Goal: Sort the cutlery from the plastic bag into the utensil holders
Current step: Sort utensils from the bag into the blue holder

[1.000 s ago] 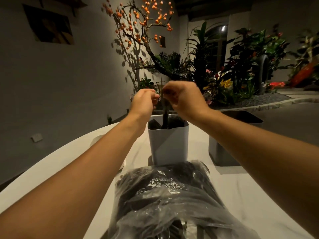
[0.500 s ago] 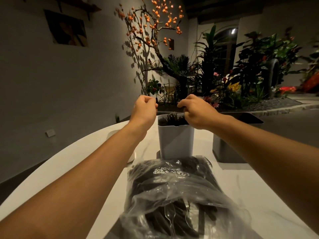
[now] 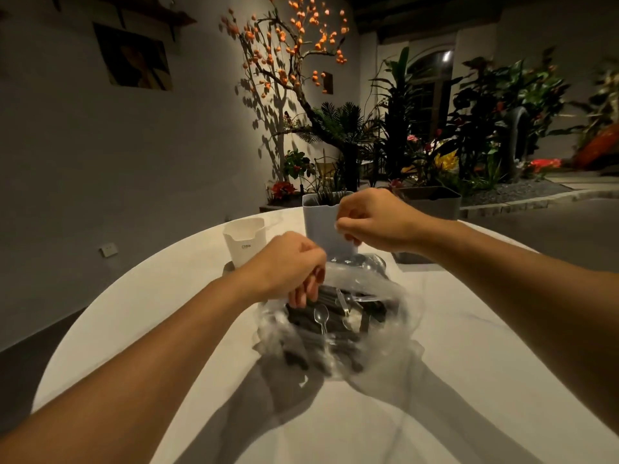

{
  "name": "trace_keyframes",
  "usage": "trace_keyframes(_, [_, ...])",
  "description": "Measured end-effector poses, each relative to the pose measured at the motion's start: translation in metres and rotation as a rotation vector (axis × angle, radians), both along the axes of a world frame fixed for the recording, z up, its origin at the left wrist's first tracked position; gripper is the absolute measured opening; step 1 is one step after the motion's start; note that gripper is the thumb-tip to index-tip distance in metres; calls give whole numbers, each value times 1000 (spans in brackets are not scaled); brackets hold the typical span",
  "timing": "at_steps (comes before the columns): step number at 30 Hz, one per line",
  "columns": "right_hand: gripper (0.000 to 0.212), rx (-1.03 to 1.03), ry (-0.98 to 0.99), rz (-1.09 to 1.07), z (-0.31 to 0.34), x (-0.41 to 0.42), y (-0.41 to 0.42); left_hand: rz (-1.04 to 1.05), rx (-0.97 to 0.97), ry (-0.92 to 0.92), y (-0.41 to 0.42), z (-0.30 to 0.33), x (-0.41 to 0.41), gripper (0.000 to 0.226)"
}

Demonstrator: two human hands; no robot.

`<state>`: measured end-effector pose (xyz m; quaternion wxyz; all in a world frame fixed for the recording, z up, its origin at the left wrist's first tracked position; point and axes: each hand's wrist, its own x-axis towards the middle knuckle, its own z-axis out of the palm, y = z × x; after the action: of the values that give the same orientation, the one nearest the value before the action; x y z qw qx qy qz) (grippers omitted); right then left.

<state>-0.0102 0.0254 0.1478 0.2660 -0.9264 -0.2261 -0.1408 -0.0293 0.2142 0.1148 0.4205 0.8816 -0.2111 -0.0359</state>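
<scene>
Both hands had dropped away from the grey square utensil holder down to the clear plastic bag of black and clear cutlery. Left hand had left the holder's rim and reached into the bag's open mouth, fingers curled down among the black pieces; whether it gripped one, I could not tell. Right hand, earlier at the holder's top, hovered in front of its wall, thumb and forefinger pinching the bag's edge. A white holder showed at left, a dark grey one behind the right wrist, all on the white round table.
</scene>
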Motion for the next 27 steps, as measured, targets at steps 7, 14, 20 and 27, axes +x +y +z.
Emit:
trace_keyframes(7, [24, -287, 540, -30, -57, -17, 5, 188, 423, -374, 23, -62, 0, 46])
trace_keyframes(14, [27, -475, -29, -48, -100, -7, 15, 125, 412, -530, 12, -75, 21, 101])
trace_keyframes(20, [39, -462, 192, 123, -114, -6, 37, 225, 192, -555, 9, -100, 20, 75])
trace_keyframes(27, [55, -511, -125, -240, -125, -8, 24, 251, 109, -573, 5, -104, 15, 62])
